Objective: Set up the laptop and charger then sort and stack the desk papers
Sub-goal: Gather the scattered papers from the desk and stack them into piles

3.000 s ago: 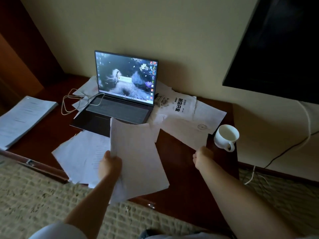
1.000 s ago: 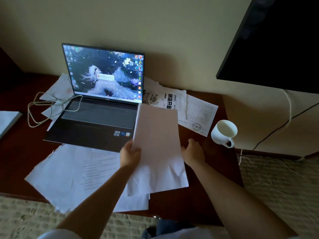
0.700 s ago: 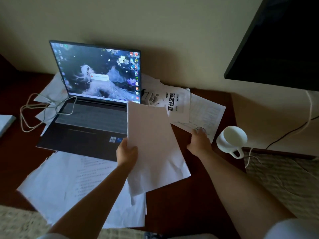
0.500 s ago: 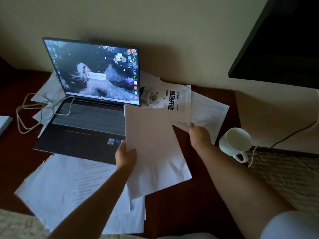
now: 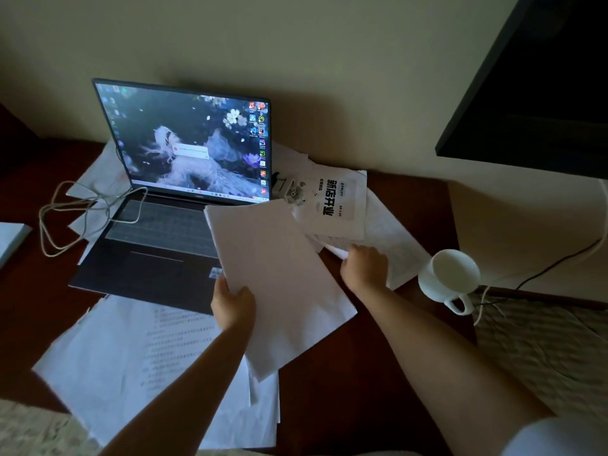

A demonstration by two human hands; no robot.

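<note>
Papers: my left hand [image 5: 233, 307] grips the blank stack [image 5: 279, 284] mid-frame. My right hand [image 5: 363, 269] pinches the printed sheet [image 5: 332, 205], lifted just upper right of it, long axis pointing away from me.

Dim, murky room, glowing laptop screen [image 5: 194, 143], soft shadows, wide-angle bending at edges.

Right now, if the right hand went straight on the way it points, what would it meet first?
Probably the flyer with bold black print; the right hand already holds papers at its near edge. Depth unclear.
</note>
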